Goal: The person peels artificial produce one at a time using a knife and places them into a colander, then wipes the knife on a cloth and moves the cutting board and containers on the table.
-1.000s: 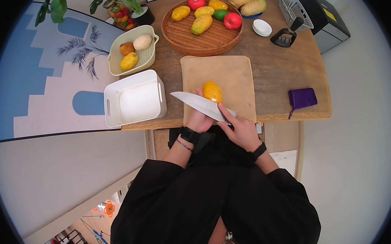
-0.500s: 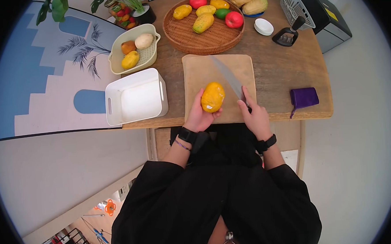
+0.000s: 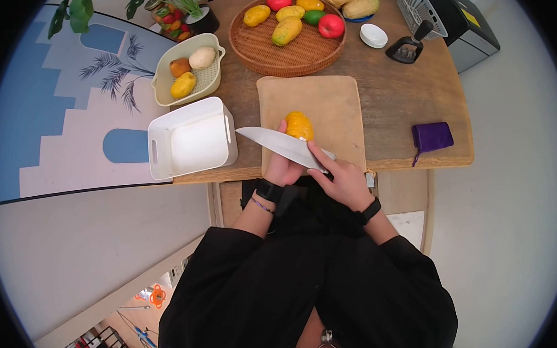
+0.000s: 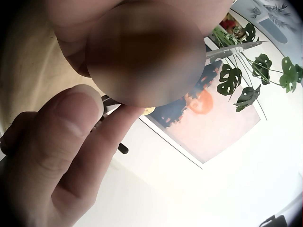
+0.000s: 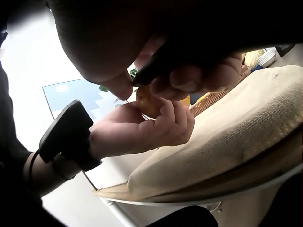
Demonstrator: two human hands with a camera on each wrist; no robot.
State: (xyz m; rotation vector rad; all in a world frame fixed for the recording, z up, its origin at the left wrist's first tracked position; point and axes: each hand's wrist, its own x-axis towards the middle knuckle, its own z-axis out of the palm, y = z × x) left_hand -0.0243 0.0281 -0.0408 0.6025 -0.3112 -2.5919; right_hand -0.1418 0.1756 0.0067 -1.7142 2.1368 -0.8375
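Observation:
Over the cutting board [image 3: 331, 102], my left hand [image 3: 281, 170] holds a yellow mango [image 3: 298, 125]. In the right wrist view, the left hand's fingers [image 5: 177, 120] wrap round its underside. My right hand [image 3: 347, 184] grips a kitchen knife [image 3: 273, 141] by its dark handle, mostly hidden in the palm, with the index finger stretched along the blade. The blade lies across the mango's near side in the head view, its tip to the left, overlapping the left hand. A blurred round shape fills the top of the left wrist view.
Left of the board stand a white bin [image 3: 195, 140] and a pale colander [image 3: 214, 80] with several fruits. Behind is a wicker tray [image 3: 266, 61] of fruit. To the right are a white bowl [image 3: 373, 35], a black-handled tool [image 3: 405, 51] and a purple pouch [image 3: 433, 137].
Half a second ago the knife was swung right, tip away from me, with the mango uncovered in the left hand. Now the blade is back across the mango, much as one second ago.

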